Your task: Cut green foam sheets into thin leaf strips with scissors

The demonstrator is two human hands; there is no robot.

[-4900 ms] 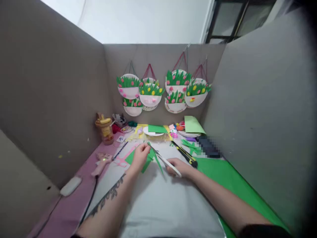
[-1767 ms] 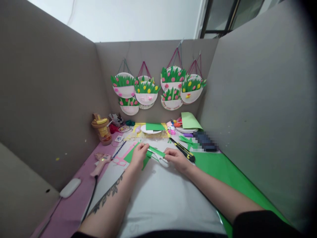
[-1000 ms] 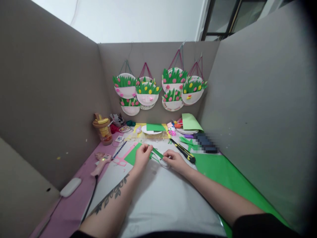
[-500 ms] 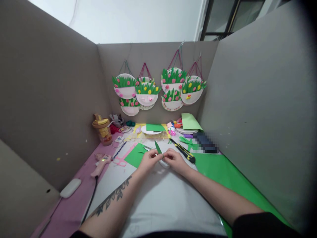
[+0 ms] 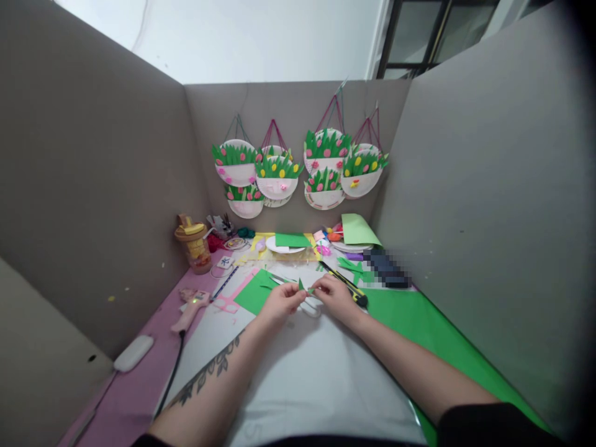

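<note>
My left hand point(image 5: 282, 301) and my right hand point(image 5: 333, 296) meet over the middle of the white table sheet point(image 5: 302, 379). Both pinch a small green paper leaf point(image 5: 302, 287) between thumb and fingertips. White-handled scissors point(image 5: 309, 305) lie on the sheet just under the hands. A larger green paper piece point(image 5: 255, 293) lies flat to the left of my left hand.
A yellow-black utility knife point(image 5: 347, 285) lies right of my right hand. A pink glue gun point(image 5: 192, 304) and pink scissors point(image 5: 230, 299) lie left. A big green sheet point(image 5: 433, 338) covers the right side. Paper-plate flower baskets point(image 5: 298, 171) hang on the back wall above craft clutter.
The scissors were put down on the sheet. My left hand left the large green piece and joined my right hand, and both now pinch the small cut leaf.
</note>
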